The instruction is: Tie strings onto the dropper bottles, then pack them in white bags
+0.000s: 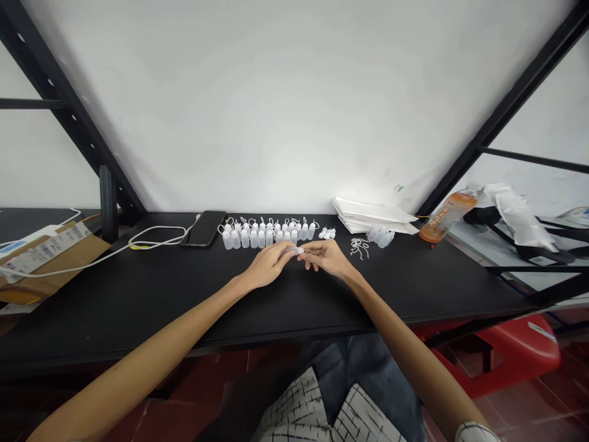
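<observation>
Black phone (pixel 205 229) near white cable (pixel 159 227); red stool (pixel 519 351) right.

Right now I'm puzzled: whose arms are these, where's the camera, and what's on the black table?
No robot here: those are a person's own bare arms. The camera sits on their head, looking forward and down. The left hand holds a small bottle; the right hand is at its white top, though its grip is hard to see. On the black table stand rows of similar bottles. Also there: little white caps, curly white cords, a phone and flat white packets.
</observation>
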`<state>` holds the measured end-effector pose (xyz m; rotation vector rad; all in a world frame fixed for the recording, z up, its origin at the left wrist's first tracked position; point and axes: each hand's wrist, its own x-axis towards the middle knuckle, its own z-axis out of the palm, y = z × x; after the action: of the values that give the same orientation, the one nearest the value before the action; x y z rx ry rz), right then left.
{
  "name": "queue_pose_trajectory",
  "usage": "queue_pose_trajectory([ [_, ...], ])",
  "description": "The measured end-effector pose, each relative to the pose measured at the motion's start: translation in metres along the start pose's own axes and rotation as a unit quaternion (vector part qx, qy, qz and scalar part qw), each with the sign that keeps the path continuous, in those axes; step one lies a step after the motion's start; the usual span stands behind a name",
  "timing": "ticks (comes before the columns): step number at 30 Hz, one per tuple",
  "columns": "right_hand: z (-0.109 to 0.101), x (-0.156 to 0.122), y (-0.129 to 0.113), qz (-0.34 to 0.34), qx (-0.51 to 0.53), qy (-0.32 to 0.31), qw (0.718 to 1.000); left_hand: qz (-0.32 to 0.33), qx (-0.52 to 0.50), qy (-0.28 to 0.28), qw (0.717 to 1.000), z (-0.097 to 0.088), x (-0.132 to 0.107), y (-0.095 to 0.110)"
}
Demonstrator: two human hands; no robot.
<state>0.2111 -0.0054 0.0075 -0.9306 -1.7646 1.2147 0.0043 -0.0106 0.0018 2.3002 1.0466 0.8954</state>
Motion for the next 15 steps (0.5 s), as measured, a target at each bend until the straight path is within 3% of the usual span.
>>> queue_pose_trajectory([
  [4,0.0000,-0.0012,-0.0010,-0.008,0.011,0.023,1.000,-0.013,-0.011,-0.007,1.000,0.0001,0.0008,0.0003],
  [15,0.0009,-0.0026,-0.0028,-0.006,0.007,0.002,1.000,-0.033,-0.006,-0.031,0.999,-0.0039,-0.0007,0.0091],
])
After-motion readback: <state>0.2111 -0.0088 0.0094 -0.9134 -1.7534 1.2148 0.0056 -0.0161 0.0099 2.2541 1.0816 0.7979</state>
